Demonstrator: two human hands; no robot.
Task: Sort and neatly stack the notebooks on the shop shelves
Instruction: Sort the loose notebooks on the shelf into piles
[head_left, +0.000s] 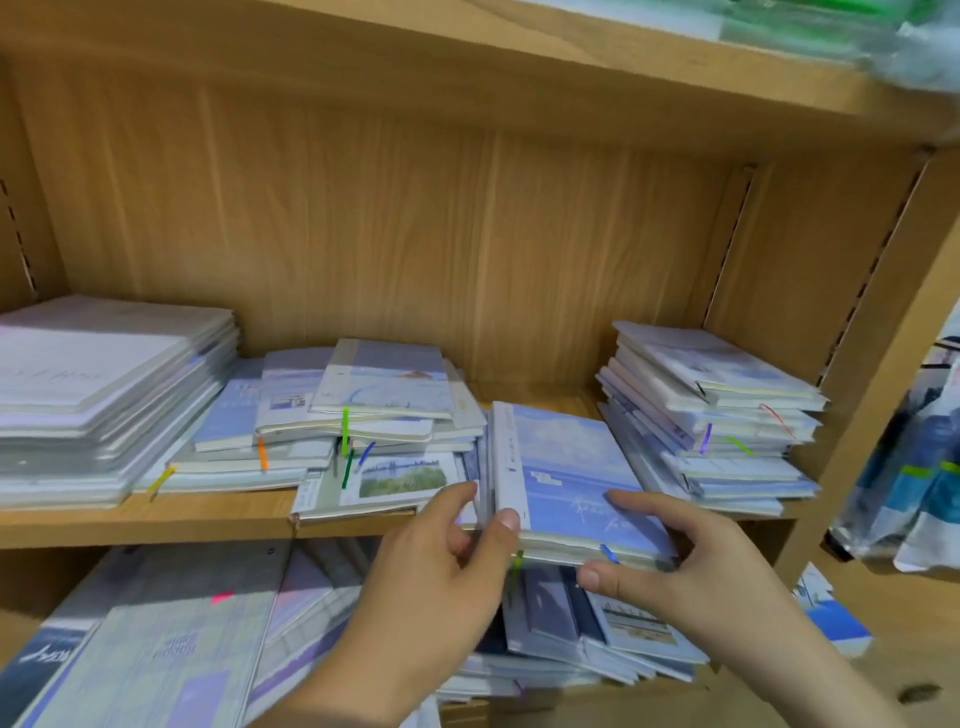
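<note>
A small stack of blue-covered notebooks (566, 467) sticks out over the front edge of the middle wooden shelf (156, 519). My left hand (441, 566) grips the stack's near left corner, thumb on top. My right hand (675, 561) holds its near right edge, fingers over the cover and thumb under the stack. A messy pile of notebooks (353, 415) with coloured ribbon markers lies left of it, with a landscape-picture notebook (384, 483) at its front. A stepped pile (711, 410) stands on the right.
A tall stack of larger white notebooks (93, 395) fills the shelf's left end. The lower shelf holds big notebooks (156, 649) and a loose pile (582, 639) under my hands. Wrapped goods lie on the top shelf (831, 26). Packaged items hang at the far right (924, 467).
</note>
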